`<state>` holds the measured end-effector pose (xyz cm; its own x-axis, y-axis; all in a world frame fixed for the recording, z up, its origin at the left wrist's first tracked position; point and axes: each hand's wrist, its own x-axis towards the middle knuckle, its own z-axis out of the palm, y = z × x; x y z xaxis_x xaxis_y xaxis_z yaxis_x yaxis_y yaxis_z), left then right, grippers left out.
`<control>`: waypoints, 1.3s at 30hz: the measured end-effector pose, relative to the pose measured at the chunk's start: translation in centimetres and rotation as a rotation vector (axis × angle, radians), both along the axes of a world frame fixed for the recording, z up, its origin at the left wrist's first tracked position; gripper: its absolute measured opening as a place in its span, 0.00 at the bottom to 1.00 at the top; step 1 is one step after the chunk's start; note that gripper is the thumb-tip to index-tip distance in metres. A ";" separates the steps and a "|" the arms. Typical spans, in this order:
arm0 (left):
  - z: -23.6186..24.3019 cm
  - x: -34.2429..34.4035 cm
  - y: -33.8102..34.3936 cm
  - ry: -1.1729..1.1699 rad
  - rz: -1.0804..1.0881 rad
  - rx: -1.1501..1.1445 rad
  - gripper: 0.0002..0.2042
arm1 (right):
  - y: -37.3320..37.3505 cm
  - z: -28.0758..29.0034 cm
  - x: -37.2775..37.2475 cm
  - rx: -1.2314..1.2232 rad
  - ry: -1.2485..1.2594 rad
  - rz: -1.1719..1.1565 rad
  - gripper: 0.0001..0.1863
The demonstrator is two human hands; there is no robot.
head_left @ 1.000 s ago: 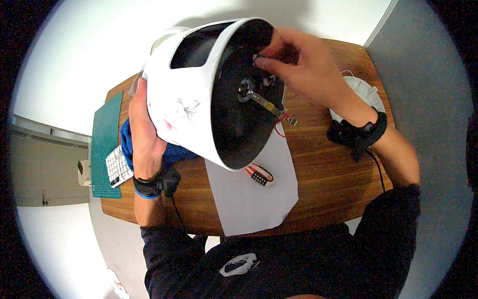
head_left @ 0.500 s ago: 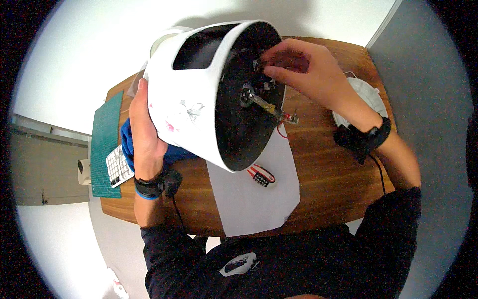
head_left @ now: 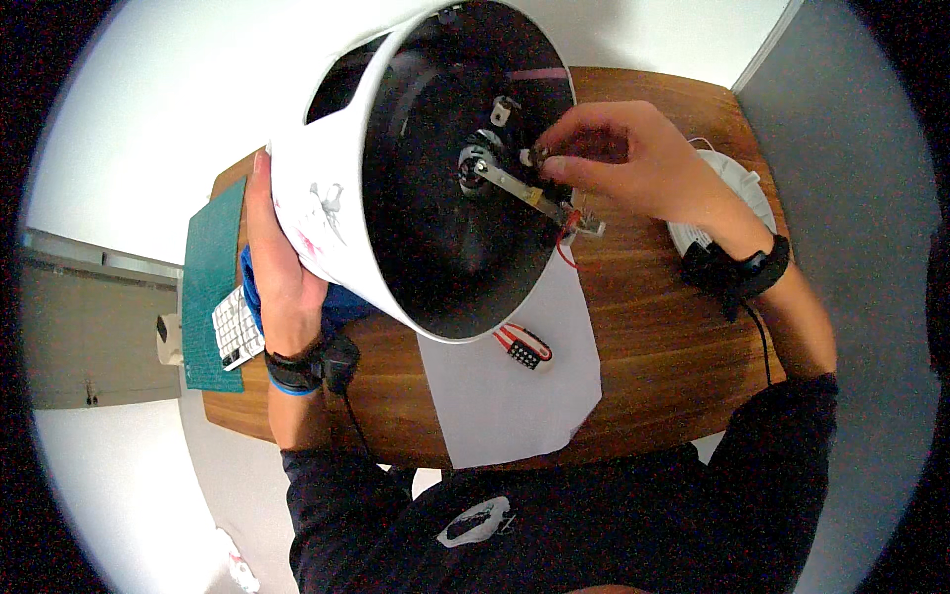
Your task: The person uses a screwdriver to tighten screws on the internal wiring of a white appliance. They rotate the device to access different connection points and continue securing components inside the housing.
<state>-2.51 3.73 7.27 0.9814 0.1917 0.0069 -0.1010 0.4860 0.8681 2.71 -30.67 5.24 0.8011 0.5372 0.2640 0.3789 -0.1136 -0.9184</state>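
A white, rounded appliance housing (head_left: 332,213) with a flower print is tipped so its open, dark end faces me. My left hand (head_left: 282,247) is closed around its left side, fingers partly hidden behind it. My right hand (head_left: 633,163) is at the right of the opening, thumb and fingertips pinching a small dark fitting (head_left: 537,156) at the inner parts. From the round centre mount inside, a metal strip (head_left: 515,188) reaches out past the rim, with a red wire (head_left: 567,243) at its end. A small metal bracket (head_left: 502,111) sits above the mount.
White paper (head_left: 515,416) lies under the housing, with a small red-and-black tool (head_left: 524,348) on it. A round white cover (head_left: 727,188) rests at the right. Blue cloth (head_left: 351,309), a white keypad (head_left: 237,327) and a green mat (head_left: 213,297) are at left on the wooden table (head_left: 673,346).
The housing has turned and tilted, showing more of its open inside and less of its side window. My right hand has moved slightly right and down, still pinching.
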 end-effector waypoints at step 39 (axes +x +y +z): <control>-0.5 0.0 -0.5 -0.103 -0.093 0.159 0.26 | 1.0 0.4 0.6 -0.380 -0.374 -0.078 0.15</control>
<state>-2.51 3.25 6.75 0.9874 0.0891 0.1310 -0.1543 0.3548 0.9221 3.26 -29.64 5.59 0.7307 0.5933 0.3378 0.6497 -0.4523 -0.6110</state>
